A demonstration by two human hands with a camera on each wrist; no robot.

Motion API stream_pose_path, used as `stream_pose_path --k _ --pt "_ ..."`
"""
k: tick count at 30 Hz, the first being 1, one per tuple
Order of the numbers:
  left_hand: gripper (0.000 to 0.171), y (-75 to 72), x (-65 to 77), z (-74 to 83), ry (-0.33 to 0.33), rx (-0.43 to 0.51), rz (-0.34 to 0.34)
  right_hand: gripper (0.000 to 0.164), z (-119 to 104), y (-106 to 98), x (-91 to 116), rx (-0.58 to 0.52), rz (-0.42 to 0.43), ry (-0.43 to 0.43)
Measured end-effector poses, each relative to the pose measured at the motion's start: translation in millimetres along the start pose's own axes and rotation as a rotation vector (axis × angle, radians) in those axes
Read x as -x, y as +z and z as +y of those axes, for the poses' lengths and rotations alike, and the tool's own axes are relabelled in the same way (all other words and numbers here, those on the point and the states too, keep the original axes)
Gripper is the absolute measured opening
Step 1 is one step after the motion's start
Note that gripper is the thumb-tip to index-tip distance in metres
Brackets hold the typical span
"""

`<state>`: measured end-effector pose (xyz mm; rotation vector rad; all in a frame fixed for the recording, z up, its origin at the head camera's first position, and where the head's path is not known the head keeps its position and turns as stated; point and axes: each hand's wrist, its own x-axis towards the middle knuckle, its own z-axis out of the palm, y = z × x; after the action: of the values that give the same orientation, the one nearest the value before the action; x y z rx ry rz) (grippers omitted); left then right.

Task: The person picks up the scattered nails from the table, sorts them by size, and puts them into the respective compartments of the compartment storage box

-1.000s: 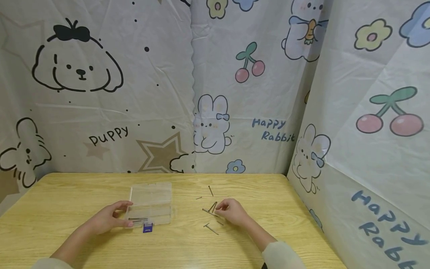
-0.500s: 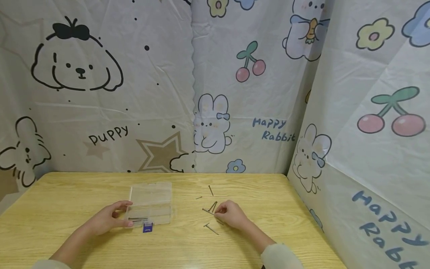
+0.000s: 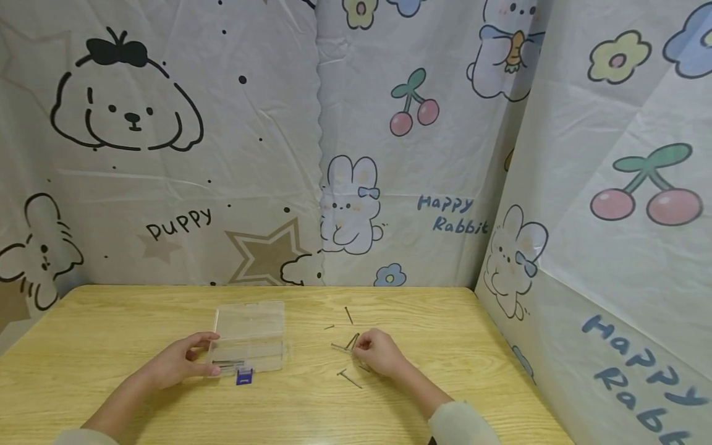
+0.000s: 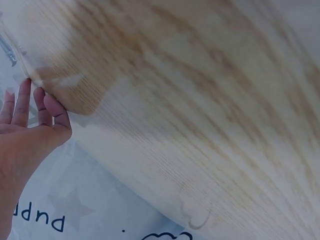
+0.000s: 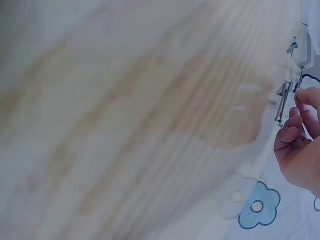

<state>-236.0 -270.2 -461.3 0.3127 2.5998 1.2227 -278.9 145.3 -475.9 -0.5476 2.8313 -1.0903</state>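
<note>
At the left of the table, my left hand (image 3: 186, 358) grips the left side of a clear plastic box (image 3: 250, 321), thumb near the front corner and fingers farther back. Several nails (image 3: 228, 363) lie in the box's front part, and a blue tab (image 3: 244, 376) sticks out at its front. To the right, my right hand (image 3: 381, 352) pinches the end of a grey nail (image 3: 340, 347) between thumb and forefinger. In the right wrist view that nail (image 5: 301, 75) points away from the fingertips. Two crossed nails (image 3: 352, 340) lie just beside the fingertips.
More loose nails are scattered around the right hand: one long nail (image 3: 348, 315) behind, a short one (image 3: 329, 327) to its left, and another nail (image 3: 350, 379) in front. A patterned cloth (image 3: 267, 154) hangs behind the wooden table (image 3: 311, 414) and along its right side.
My right hand has shifted slightly left, and the nail at its fingertips has moved a little left and turned. The left hand and the box stay put.
</note>
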Motion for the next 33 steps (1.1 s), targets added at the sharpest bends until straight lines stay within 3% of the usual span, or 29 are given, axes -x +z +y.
stream_pose_path --k 9,20,33 --pt "0.079 -1.8 1.2 3.1 0.007 0.009 0.006 0.011 -22.8 0.7 -4.7 -0.076 -0.02 0.003" --pt "0.081 -4.6 -0.5 7.5 -0.009 -0.002 -0.009 0.01 -51.0 15.0 -16.4 -0.056 -0.04 -0.044" --pt "0.077 -4.2 0.4 7.9 0.022 -0.005 -0.027 0.01 -78.7 34.5 -26.6 -0.02 -0.069 -0.112"
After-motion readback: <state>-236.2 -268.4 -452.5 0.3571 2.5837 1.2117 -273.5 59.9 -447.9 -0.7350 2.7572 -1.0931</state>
